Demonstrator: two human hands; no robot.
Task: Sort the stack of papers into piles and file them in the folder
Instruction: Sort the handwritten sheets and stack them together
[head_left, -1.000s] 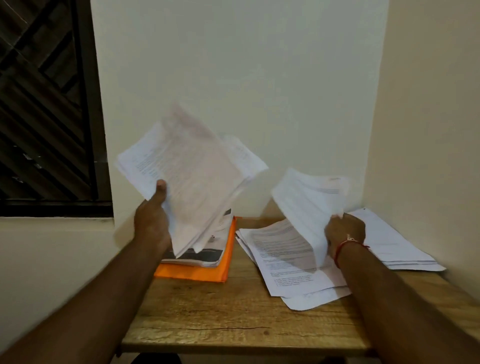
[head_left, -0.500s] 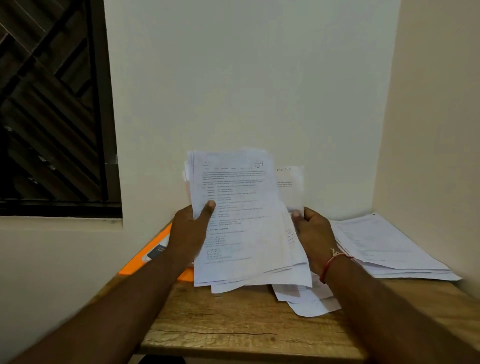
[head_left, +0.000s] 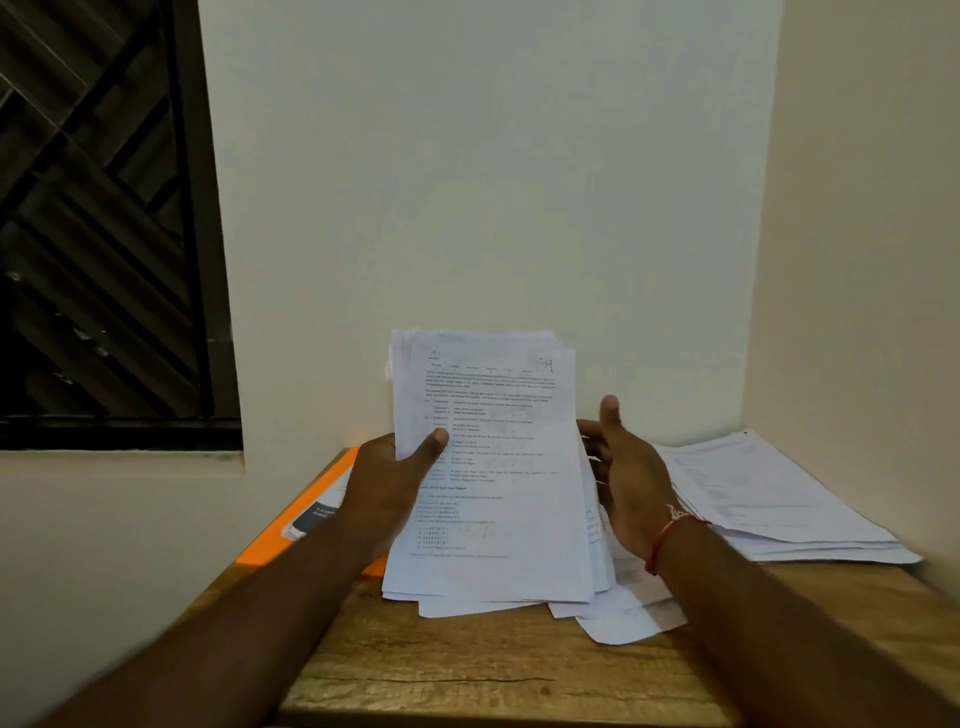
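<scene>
The counter comes nearest. On it, at 5 o'clock from the middle, some loose sheets lie spread. In the middle the stack stands almost upright, and its lower edge seems to rest on the counter. I judge the stack light and limp. The sheets slide easily and their edges are uneven, so it is best held at both long sides. The left grip grasps the left side with the thumb on the front. The right grip is released at the right side, fingers straight, thumb up. The folder lies at 9 o'clock and a pile at 3 o'clock.
</scene>
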